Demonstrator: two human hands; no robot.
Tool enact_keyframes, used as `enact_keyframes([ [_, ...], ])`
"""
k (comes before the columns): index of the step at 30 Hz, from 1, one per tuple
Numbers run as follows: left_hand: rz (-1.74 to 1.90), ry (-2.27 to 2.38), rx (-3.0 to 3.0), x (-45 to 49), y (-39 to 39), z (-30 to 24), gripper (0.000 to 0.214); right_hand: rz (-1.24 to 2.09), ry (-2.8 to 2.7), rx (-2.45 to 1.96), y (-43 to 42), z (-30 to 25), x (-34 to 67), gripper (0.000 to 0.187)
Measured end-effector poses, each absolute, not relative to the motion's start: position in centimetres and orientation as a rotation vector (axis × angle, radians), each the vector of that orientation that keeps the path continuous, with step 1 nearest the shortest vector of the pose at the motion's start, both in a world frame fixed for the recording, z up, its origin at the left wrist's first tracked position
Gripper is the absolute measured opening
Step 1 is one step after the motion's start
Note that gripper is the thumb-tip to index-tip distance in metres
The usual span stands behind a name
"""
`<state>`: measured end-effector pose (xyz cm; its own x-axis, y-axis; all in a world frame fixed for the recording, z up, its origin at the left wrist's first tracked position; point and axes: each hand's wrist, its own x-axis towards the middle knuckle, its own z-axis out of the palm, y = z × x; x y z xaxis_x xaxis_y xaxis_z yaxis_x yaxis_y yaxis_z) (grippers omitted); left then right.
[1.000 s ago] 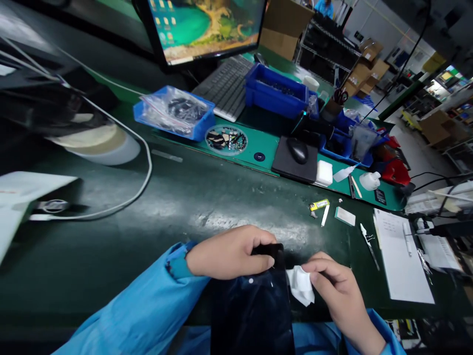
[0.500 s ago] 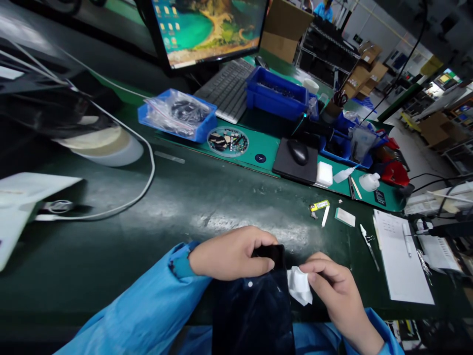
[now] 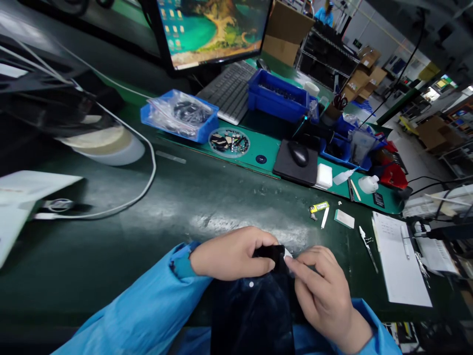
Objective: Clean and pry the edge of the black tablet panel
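head view; left hand (image 3: 231, 252) and right hand (image 3: 325, 296) together on a black panel (image 3: 251, 315)

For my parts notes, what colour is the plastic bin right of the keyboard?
Bright blue; the bin shows best in the head view.

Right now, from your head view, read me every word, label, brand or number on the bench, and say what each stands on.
Nothing is legible enough to quote.
White sheet of paper: handwritten lines, too small to read.
Yellow label: too small and blurred.
Black tag on the green mat: too small.
Monitor: desktop icon captions, too small.
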<state>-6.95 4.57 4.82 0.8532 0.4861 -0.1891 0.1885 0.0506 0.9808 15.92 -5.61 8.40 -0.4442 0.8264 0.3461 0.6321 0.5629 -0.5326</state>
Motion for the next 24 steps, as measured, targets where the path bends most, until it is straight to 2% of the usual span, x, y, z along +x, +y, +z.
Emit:
enact_keyframes([
  [11, 0.216, 0.599, 1.554, -6.8, 4.5, 4.5, 0.019, 0.248, -2.372, -1.115, -4.2, 9.3, 15.7, 0.045],
  [20, 0.196, 0.594, 1.565, -6.7, 4.7, 4.5, 0.015, 0.278, -2.208, -1.199, -3.6, 9.5, 15.7, 0.041],
  [24, 0.219, 0.612, 1.629, -6.8, 4.7, 4.4, 0.016, 0.248, -2.314, -1.184, -3.6, 9.3, 15.5, 0.039],
])
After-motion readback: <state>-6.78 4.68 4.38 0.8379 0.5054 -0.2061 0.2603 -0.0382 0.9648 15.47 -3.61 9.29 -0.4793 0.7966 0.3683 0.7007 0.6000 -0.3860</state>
